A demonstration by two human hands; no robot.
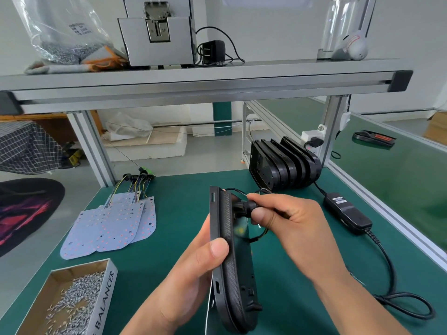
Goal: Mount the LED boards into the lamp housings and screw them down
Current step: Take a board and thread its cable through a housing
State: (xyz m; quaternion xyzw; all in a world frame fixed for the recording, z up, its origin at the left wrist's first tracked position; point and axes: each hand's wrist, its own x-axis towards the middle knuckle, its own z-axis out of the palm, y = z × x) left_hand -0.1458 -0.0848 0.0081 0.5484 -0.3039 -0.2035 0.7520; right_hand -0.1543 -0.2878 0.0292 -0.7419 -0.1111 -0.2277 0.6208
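Left hand (193, 269) grips the lamp housing (226, 252) on edge above the bench (179, 209) — right hand (290, 228) pinches its black plug (249, 206).

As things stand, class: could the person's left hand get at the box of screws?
Probably, but not at once. The open box of screws sits close to the left hand with nothing between them. That hand grips the lamp housing, though, so it would have to let go first.
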